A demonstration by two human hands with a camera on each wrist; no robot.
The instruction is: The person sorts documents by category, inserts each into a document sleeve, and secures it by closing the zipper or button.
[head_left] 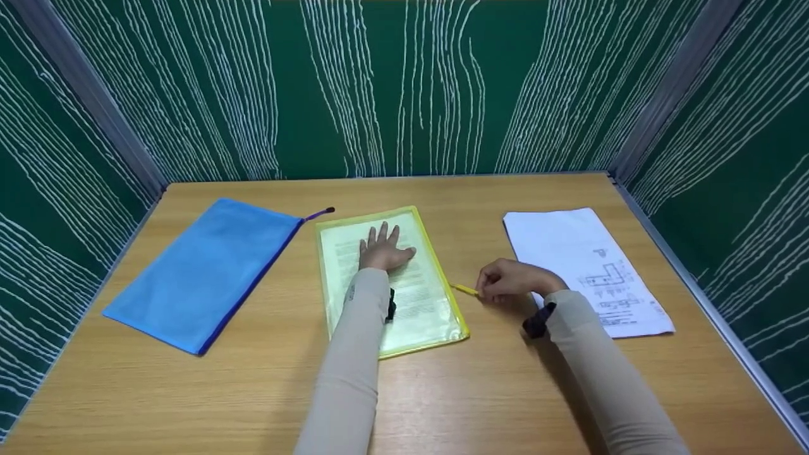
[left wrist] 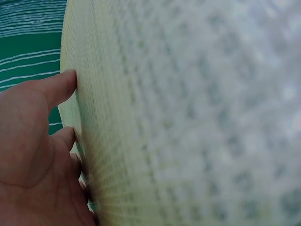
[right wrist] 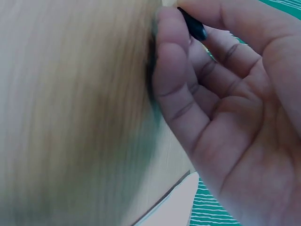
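A clear zip pouch with yellow edging (head_left: 425, 316) lies in the middle of the wooden table, with printed sheets showing through it. My left hand (head_left: 384, 253) presses on its upper part, fingers spread. In the left wrist view, the fingertips (left wrist: 69, 81) of that hand meet the pouch's printed surface (left wrist: 155, 113). From the pouch's right edge a short yellow zipper strip (head_left: 464, 289) sticks out toward my right hand (head_left: 515, 278). Thumb and curled index finger of that hand pinch a small black zipper tab (right wrist: 194, 24), close over the table.
A blue zip pouch (head_left: 208, 272) lies at the left, its purple zipper tail (head_left: 316, 215) pointing to the back. To the right is a stack of white paper (head_left: 556, 237) with printed drawings, partly behind my right wrist. Green walls with white lines (head_left: 442, 95) enclose the table (head_left: 442, 404).
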